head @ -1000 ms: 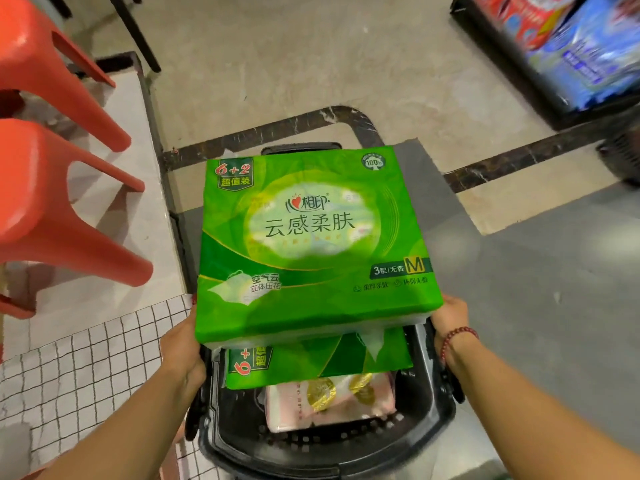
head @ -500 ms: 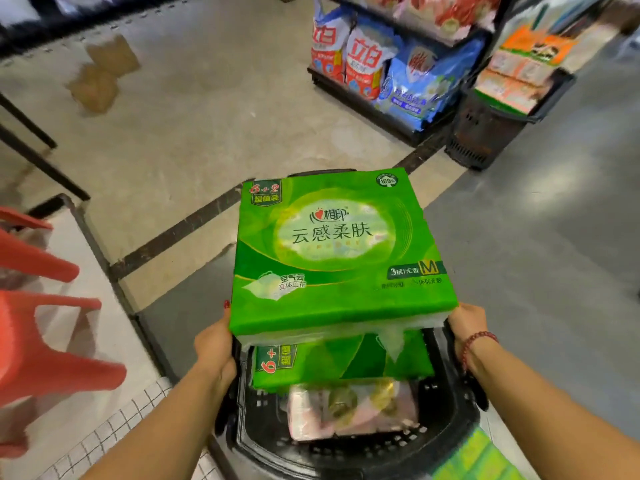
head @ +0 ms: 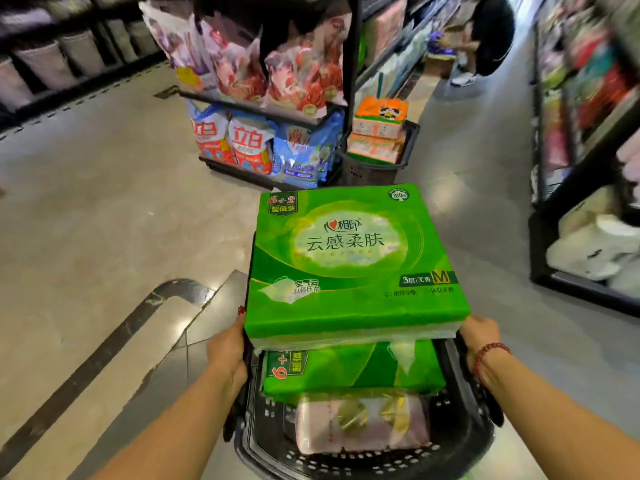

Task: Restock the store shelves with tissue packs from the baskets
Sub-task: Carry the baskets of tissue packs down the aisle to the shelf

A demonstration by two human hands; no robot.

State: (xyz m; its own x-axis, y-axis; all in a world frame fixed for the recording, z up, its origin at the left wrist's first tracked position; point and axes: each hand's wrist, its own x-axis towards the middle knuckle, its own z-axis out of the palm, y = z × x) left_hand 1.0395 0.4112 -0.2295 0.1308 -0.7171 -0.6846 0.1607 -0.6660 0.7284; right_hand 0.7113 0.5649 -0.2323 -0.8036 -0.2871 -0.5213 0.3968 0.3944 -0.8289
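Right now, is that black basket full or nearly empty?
Full, overfull even: the basket holds a pink pack, a lower green pack over it, and a top green pack sitting above the rim.

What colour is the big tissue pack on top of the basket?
Bright green. The tissue pack on the basket shows best in the head view.

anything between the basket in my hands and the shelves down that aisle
Yes. A floor basket stacked with orange packs stands at the aisle's left corner, and a person crouches farther down. The carried basket could likely pass on their right.
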